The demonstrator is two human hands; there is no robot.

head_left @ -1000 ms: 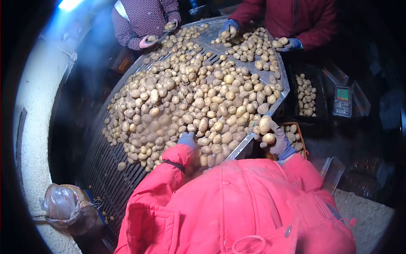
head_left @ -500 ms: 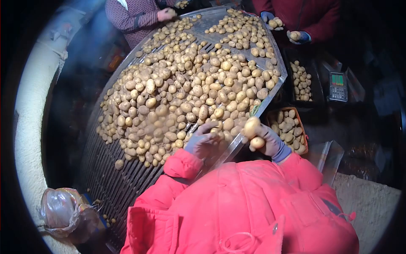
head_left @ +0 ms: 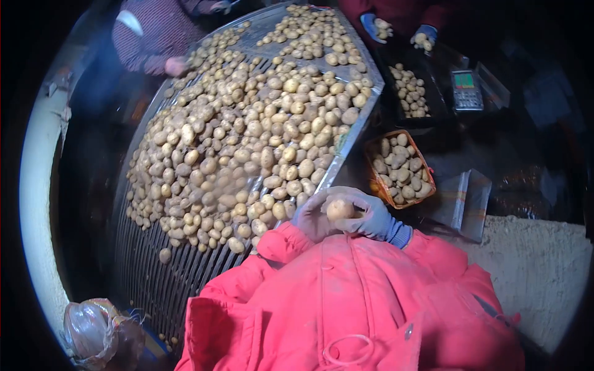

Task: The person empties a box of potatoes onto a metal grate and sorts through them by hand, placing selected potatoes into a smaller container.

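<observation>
My gloved left hand [head_left: 312,216] and gloved right hand [head_left: 376,217] are brought together close to the front of my pink jacket. Their fingers curl around a pale potato [head_left: 340,210], which shows between them. Whether more potatoes sit inside the closed fingers is hidden. Just beyond my hands runs the metal edge of a slatted sorting table [head_left: 351,150], heaped with loose potatoes [head_left: 247,142]. To the right of my right hand stands an orange-rimmed basket [head_left: 422,153] partly filled with potatoes.
Two other people stand across the table; one's gloved hands [head_left: 424,38] hold potatoes. A dark crate [head_left: 435,99] of potatoes sits beside a scale with a lit green display [head_left: 467,89]. Clear plastic [head_left: 473,204] lies at the right. A plastic bag [head_left: 93,331] is at lower left.
My left hand has left the potato heap and joined my right hand, which has drawn in toward my jacket. The view has shifted, and the basket now shows fully.
</observation>
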